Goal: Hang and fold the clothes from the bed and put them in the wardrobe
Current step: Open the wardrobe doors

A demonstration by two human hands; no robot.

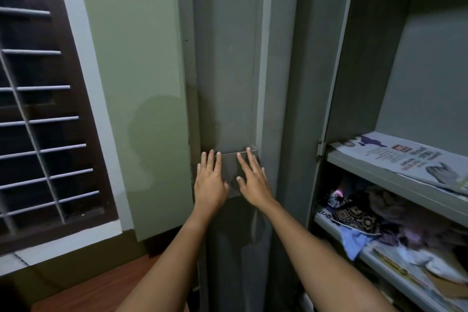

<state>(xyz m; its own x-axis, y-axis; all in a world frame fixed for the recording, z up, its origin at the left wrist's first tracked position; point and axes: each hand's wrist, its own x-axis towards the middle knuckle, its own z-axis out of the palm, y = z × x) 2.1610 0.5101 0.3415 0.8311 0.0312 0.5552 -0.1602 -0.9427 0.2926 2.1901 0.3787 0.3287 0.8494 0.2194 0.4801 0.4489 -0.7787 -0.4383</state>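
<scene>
Both hands, the left hand (210, 182) and the right hand (253, 180), lie flat with straight fingers on a grey piece (229, 167) on the wardrobe door (225, 71), gripping nothing — best to push softly and evenly — while clothes (359, 215) sit on a shelf (374, 259) at 4 o'clock.

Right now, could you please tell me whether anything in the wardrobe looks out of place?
Yes: the clothes on the shelf below the newspaper lie in a crumpled heap, unfolded, and a blue cloth droops over its front edge.
</scene>
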